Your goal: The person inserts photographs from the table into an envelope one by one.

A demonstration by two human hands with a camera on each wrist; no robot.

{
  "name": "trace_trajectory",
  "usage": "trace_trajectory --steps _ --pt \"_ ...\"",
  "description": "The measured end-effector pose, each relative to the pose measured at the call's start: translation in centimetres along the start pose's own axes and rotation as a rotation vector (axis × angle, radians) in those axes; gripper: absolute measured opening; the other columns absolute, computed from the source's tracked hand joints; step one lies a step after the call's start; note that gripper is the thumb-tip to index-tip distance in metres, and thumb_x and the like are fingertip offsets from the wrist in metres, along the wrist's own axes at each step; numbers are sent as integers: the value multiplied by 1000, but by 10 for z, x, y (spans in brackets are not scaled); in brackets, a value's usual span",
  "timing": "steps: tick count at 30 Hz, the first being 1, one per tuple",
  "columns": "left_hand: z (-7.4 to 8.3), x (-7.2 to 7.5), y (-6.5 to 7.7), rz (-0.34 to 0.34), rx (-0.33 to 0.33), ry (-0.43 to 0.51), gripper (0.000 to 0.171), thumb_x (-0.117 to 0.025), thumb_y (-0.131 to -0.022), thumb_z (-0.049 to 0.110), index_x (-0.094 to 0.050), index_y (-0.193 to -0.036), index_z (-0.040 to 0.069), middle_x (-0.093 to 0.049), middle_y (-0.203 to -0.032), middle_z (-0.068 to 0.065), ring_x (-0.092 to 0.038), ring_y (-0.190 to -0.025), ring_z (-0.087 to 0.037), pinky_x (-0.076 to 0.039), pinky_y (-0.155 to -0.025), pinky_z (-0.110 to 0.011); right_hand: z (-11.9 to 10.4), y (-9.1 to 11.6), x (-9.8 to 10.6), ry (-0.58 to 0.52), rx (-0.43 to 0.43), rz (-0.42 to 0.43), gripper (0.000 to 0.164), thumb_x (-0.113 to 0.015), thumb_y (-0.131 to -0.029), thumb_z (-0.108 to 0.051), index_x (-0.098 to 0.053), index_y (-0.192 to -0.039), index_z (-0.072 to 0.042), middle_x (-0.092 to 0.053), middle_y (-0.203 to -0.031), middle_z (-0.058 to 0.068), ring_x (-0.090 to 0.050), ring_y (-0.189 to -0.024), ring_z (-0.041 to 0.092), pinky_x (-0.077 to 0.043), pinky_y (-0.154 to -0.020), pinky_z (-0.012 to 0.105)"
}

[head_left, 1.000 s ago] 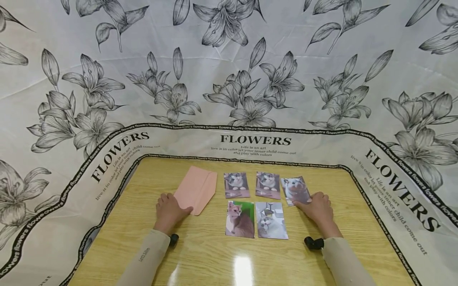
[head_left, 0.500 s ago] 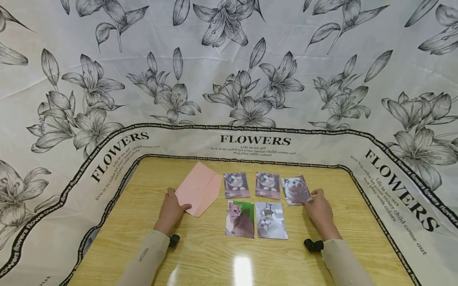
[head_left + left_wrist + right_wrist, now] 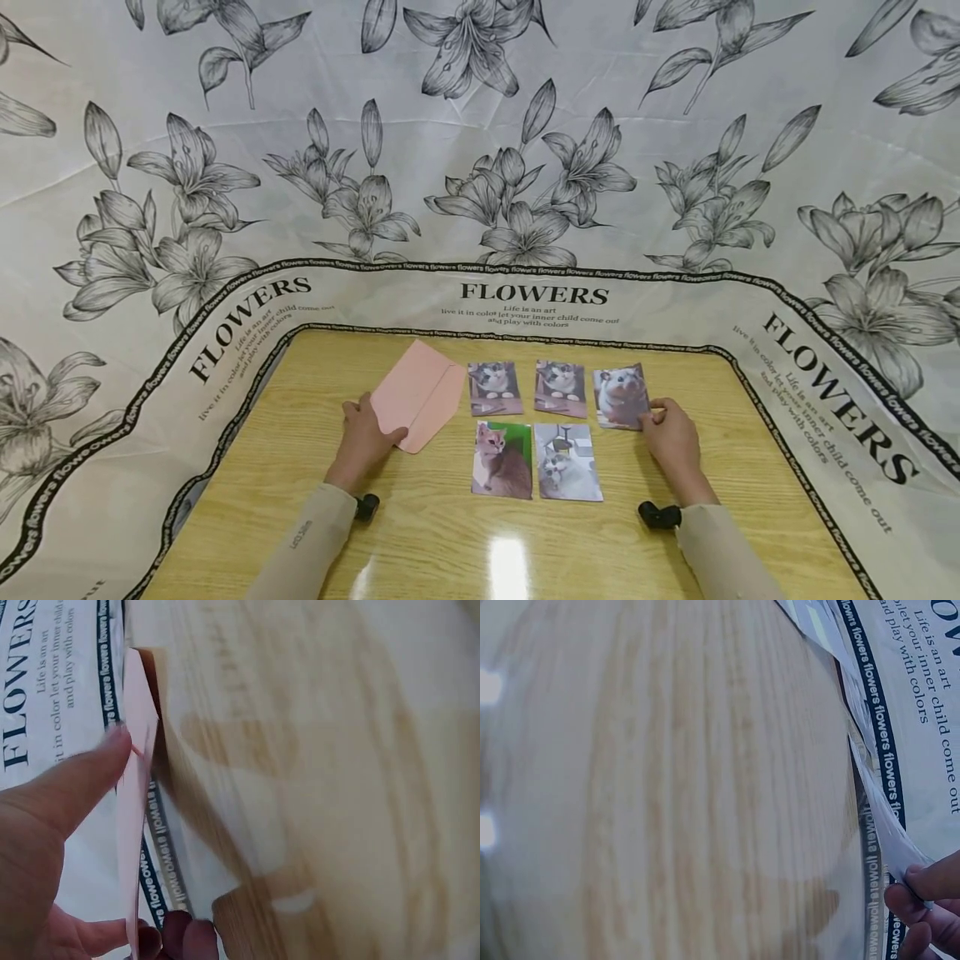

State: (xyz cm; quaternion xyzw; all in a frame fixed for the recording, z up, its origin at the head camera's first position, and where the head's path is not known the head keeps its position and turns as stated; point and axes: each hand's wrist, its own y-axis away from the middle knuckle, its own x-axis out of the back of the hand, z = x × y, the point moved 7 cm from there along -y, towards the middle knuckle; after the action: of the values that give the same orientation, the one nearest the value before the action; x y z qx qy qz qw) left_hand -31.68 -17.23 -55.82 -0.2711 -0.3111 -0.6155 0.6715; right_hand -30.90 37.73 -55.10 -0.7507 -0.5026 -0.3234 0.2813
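A pink envelope lies at a slant on the left of the table, and my left hand grips its near-left edge. In the left wrist view the thumb presses one face of the envelope while fingers sit behind it. My right hand pinches the lower right corner of a hamster photo card. That card looks lifted at the pinched corner in the right wrist view. Between the hands lie two matching kitten cards, a brown cat card and a white cat card.
The wooden table has a light reflection near its front. A white floral cloth with lettering surrounds the back and sides. Each wrist carries a small black camera.
The envelope has turned and shifted slightly right and away, with the left thumb moving on it. The hamster card has rotated straighter and slid a little right, now pinched at its corner.
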Motion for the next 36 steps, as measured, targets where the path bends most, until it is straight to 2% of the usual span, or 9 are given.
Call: trace_trajectory --steps 4,9,16,20,25,31,36 --pt "-1 -3 2 -6 3 -29 112 -91 -88 37 -23 -160 -14 -28 -142 -41 -48 -124 -55 -50 -101 -62 -1 1 2 -19 -6 36 35 -66 -105 -16 -62 -132 5 -65 -93 16 -59 -74 28 -42 -61 36" --pt "1 -1 3 41 -12 -120 114 -93 -85 38 -25 -158 -16 -32 -140 -42 -51 -122 -58 -54 -93 -62 -2 1 4 -30 5 52 35 -68 -104 -17 -62 -131 5 -67 -93 17 -60 -74 29 -42 -60 36" --pt "2 0 4 80 -10 -225 102 -90 -85 39 -34 -149 -16 -43 -130 -40 -56 -116 -54 -55 -89 -61 -3 2 5 -50 1 60 35 -67 -104 -17 -62 -131 4 -68 -94 18 -60 -72 28 -42 -59 35" --pt "0 -1 4 74 7 -265 98 -86 -87 46 -38 -146 -16 -49 -127 -39 -56 -117 -54 -53 -94 -61 -5 2 5 -81 0 72 35 -66 -106 -19 -62 -134 2 -69 -96 18 -60 -69 24 -44 -58 34" --pt "0 1 4 85 3 -244 98 -82 -90 51 -38 -146 -17 -51 -130 -39 -55 -119 -54 -51 -97 -61 -11 3 9 -136 30 121 34 -68 -105 -19 -64 -134 0 -71 -96 18 -60 -68 18 -45 -58 31" --pt "7 2 4 106 -42 -173 101 -81 -89 54 -39 -148 -17 -52 -136 -36 -58 -120 -49 -55 -94 -59 -23 6 12 -245 46 162 32 -71 -104 -18 -67 -132 -2 -73 -92 16 -59 -65 10 -44 -55 27" --pt "12 -2 3 111 -82 -102 100 -81 -90 55 -42 -150 -14 -56 -134 -32 -60 -118 -45 -55 -96 -58 -33 5 8 -345 48 171 30 -73 -102 -15 -69 -129 -3 -74 -90 15 -58 -63 2 -45 -55 23"
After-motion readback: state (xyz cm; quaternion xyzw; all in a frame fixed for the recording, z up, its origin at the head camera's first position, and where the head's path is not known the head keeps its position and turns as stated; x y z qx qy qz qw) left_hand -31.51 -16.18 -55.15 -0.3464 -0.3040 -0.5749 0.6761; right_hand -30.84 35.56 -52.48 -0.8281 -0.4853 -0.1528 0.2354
